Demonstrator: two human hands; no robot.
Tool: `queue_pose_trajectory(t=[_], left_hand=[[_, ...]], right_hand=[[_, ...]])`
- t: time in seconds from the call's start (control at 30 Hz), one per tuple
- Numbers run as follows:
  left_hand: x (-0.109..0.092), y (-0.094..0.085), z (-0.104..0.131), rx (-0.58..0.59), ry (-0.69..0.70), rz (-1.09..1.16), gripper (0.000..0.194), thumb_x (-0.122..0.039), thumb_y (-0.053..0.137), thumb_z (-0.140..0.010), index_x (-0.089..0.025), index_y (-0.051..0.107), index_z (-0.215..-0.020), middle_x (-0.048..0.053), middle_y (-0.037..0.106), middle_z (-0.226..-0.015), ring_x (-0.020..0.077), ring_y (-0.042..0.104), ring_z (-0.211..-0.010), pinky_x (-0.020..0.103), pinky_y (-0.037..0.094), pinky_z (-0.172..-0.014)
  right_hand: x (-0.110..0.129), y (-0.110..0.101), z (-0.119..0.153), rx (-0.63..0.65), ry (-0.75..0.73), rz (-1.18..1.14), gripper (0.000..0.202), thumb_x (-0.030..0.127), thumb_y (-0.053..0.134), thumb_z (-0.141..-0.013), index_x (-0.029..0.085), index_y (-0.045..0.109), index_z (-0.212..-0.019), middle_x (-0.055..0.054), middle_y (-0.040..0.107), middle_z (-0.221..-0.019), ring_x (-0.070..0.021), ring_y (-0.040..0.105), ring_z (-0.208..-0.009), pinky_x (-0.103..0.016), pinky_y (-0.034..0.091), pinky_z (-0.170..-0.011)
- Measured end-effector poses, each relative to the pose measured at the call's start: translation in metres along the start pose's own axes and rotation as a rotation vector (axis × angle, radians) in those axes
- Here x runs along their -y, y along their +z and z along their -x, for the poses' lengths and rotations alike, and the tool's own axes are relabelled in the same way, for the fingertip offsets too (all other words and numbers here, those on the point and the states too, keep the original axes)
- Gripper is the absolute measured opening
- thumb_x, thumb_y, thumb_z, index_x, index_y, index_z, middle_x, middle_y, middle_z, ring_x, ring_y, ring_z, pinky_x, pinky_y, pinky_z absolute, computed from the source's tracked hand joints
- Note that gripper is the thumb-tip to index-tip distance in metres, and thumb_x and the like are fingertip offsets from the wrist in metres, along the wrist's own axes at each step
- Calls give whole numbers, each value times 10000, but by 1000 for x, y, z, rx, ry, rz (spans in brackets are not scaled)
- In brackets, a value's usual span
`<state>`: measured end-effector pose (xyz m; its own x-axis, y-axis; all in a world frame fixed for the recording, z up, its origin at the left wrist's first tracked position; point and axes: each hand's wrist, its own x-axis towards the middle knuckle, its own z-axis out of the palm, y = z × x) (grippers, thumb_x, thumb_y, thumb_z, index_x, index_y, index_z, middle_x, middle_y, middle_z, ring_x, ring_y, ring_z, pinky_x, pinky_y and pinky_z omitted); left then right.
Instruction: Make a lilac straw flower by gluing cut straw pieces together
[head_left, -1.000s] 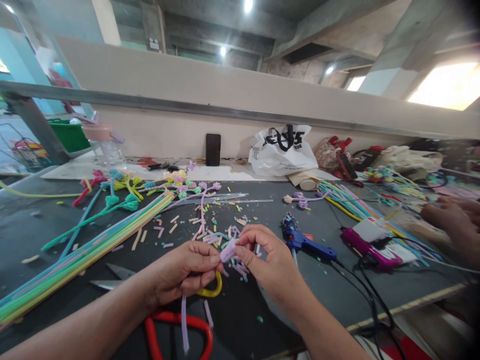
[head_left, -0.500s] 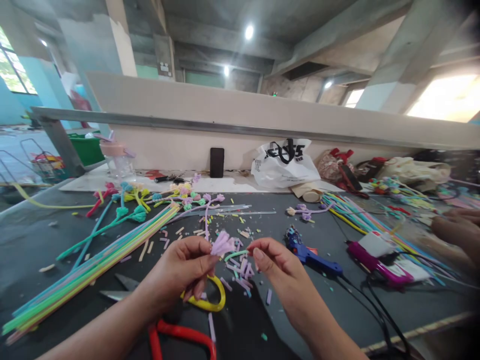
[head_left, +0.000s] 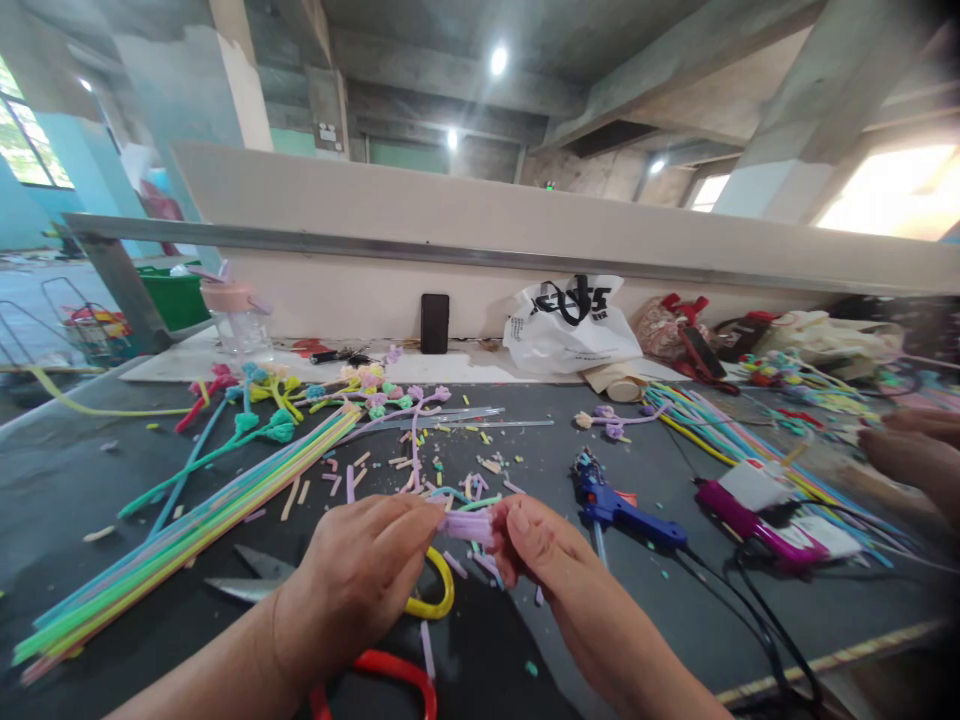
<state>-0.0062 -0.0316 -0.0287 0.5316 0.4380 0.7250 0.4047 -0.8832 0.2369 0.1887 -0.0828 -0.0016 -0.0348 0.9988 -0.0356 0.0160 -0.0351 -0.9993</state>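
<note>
Between my hands is a small bundle of short purple chenille-stem pieces (head_left: 469, 525). My left hand (head_left: 364, 570) pinches its left end, and the fingers of my right hand (head_left: 551, 560) are closed at its right end. A thin green stem (head_left: 484, 504) shows just above the bundle; whether a hand holds it I cannot tell. Scissors with one yellow handle and one red (head_left: 401, 665) lie partly hidden under my left hand and forearm, blades to the left. Loose purple cut pieces (head_left: 456, 565) lie on the dark table below the bundle.
Long pastel stems (head_left: 217, 530) lie at left, with finished-looking stem flowers (head_left: 277, 425) behind. To the right are a blue glue gun (head_left: 630, 515), a magenta glue gun (head_left: 757, 530) and trailing cords. A phone (head_left: 434, 324) and white bag (head_left: 574, 325) stand behind. Another person's hand (head_left: 911, 450) is at far right.
My right hand has moved left onto the purple bundle, which now lies sideways between both hands. My left hand has turned over, its back now toward me.
</note>
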Motion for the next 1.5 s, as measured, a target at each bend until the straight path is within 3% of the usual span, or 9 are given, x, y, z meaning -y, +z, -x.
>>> queue_pose_trajectory(t=[0.07, 0.17, 0.23, 0.3, 0.43, 0.77, 1.17, 1.27, 1.5], left_hand=[[-2, 5, -4, -24, -167, 109, 235, -94, 529, -771, -190, 611, -970, 49, 678, -867, 146, 626, -802, 219, 457, -749], [-5, 16, -14, -9, -606, 439, 69, -200, 550, -771, -172, 612, -762, 13, 625, -678, 108, 577, -602, 189, 437, -550], [-7, 21, -19, -22, -847, 716, 105, -258, 575, -743, -162, 560, -706, -33, 544, -560, 52, 449, -416, 161, 336, -399], [-9, 23, -23, -34, -975, 924, 168, -304, 591, -720, -159, 512, -692, -62, 502, -532, 8, 317, -327, 146, 220, -335], [-12, 17, -26, -51, -1003, 1063, 241, -344, 612, -695, -164, 451, -695, -73, 508, -544, -15, 281, -296, 138, 160, -324], [-13, 8, -29, -52, -993, 1035, 229, -317, 576, -739, -196, 382, -763, -79, 539, -561, 4, 357, -319, 136, 200, -356], [-13, 8, -28, -52, -1033, 1135, 201, -274, 617, -726, -160, 452, -730, -64, 541, -531, -19, 295, -303, 120, 176, -340], [-16, 5, -26, 2, -1076, 1275, 210, -300, 591, -768, -146, 474, -688, -45, 531, -534, -15, 303, -313, 123, 146, -327], [-23, 10, -19, 168, -1132, 1632, 189, -249, 614, -764, -123, 518, -662, -8, 528, -577, 46, 453, -437, 147, 335, -393]], right_hand=[[-3, 3, 2, 34, 29, -76, 371, 528, 508, -786, 160, 548, -764, 9, 516, -660, -103, 426, -588, -245, 336, -628], [-8, 8, 2, 35, 91, -180, 312, 449, 625, -721, 161, 556, -818, 18, 521, -679, -92, 430, -591, -231, 342, -621], [-12, 11, -1, 17, 120, -200, 327, 393, 717, -627, 161, 560, -794, 29, 511, -666, -84, 422, -579, -212, 330, -574], [-15, 13, -3, -3, 127, -195, 338, 353, 758, -563, 161, 562, -760, 41, 498, -636, -78, 406, -558, -202, 313, -537], [-14, 13, -6, -37, 118, -174, 294, 328, 739, -567, 164, 559, -732, 52, 486, -597, -74, 395, -535, -204, 309, -527], [-16, 11, -10, -81, 66, -96, 208, 286, 660, -635, 162, 534, -745, 50, 490, -602, -73, 407, -531, -210, 317, -536], [-17, 11, -7, -81, 32, -98, 153, 249, 633, -653, 161, 548, -745, 50, 479, -598, -81, 411, -538, -214, 318, -540], [-16, 10, -7, -79, 12, -100, 157, 257, 643, -659, 163, 557, -750, 51, 481, -590, -83, 408, -548, -215, 311, -545], [-11, 11, -4, -97, -17, -177, 209, 323, 716, -636, 172, 599, -720, 32, 549, -629, -105, 466, -612, -232, 345, -593]])
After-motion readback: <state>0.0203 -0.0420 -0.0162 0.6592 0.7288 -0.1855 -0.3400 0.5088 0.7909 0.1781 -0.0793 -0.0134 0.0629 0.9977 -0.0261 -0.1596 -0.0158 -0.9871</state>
